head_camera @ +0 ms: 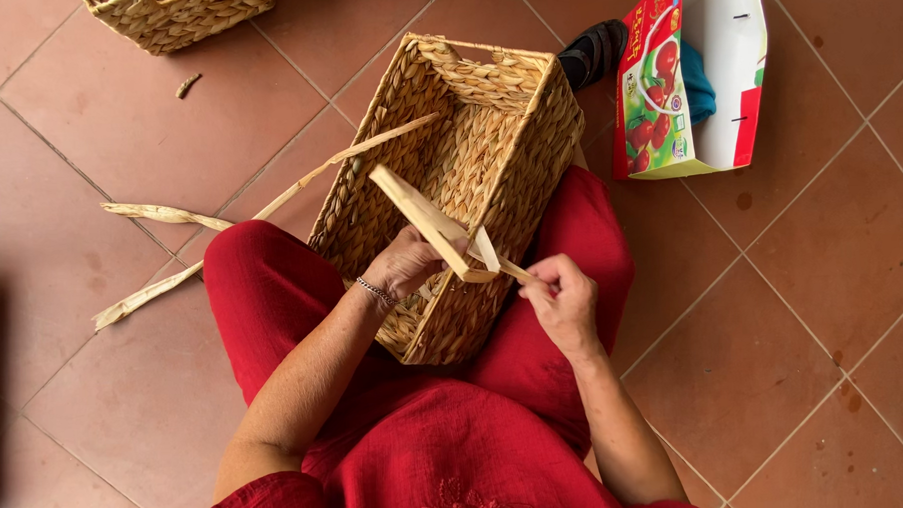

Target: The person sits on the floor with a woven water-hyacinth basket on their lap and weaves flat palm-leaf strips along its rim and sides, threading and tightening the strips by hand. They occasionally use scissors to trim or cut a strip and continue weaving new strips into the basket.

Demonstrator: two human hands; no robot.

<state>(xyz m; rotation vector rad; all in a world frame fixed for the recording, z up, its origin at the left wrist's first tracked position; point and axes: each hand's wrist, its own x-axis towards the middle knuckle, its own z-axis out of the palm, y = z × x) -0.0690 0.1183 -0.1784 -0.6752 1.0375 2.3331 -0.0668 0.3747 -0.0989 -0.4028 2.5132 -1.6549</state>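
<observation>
We sit on the tiled floor (803,302) with a rectangular woven basket (468,153) lying on its side across our red-clad lap (535,341), its open mouth turned up toward us just beyond both hands. Our left hand (404,266) has its grip closed on the basket's near rim and on a flat pale strip (425,217) that slants up and away from it. Our right hand (565,298) pinches the strip's thin end just beside the left.

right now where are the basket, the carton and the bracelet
basket (512,132), head view, right woven wall
carton (656,87), head view, printed red and green side
bracelet (375,292), head view, chain on the left wrist
</observation>
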